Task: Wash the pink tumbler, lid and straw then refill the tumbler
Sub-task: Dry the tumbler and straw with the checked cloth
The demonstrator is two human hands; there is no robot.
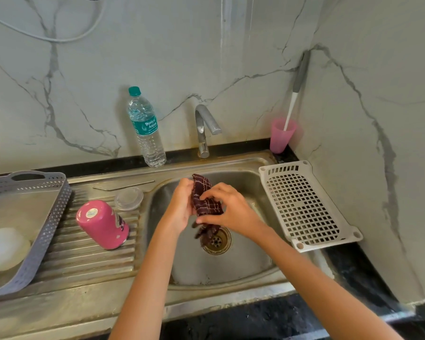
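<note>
The pink tumbler (103, 225) stands upside down on the ribbed drainboard, left of the sink basin (243, 263). Behind it lies the clear round lid (129, 198), and farther back the metal straw (123, 186) lies flat. Over the basin, my left hand (179, 207) and my right hand (227, 209) both grip a dark maroon checked cloth (205, 201); its lower end hangs down toward the drain (217, 241). A water bottle (145, 130) with a teal cap stands at the back wall, left of the tap (205, 128).
A grey perforated tray (47, 224) holding something white sits at the far left. A white slotted rack (304, 204) lies on the sink's right rim. A pink cup (280, 137) with a long brush in it stands in the back right corner.
</note>
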